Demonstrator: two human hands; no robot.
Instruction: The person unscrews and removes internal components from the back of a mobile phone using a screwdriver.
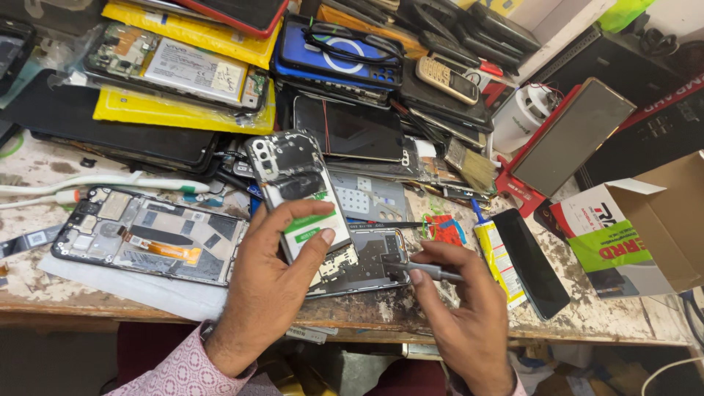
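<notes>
Your left hand [271, 282] has its fingers [312, 213] wrapped around an opened smartphone with its back removed, white battery and dark circuit board exposed [297, 194], held tilted above the worn, paint-flecked wooden table [587, 312]. Your right hand [458, 308] pinches a slim grey metal tool [429, 271], its tip touching a grey phone frame [374, 260] just below the opened smartphone. Left of that smartphone lies another stripped phone chassis [150, 238]; right of it lie a white glue tube [499, 260] and a black glass phone [529, 262].

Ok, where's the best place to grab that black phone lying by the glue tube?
Probably pinch the black phone across its long edges near the middle, coming from above. It lies flat, screen up, with the glue tube tight along one side, so come from the clearer box side.
</notes>
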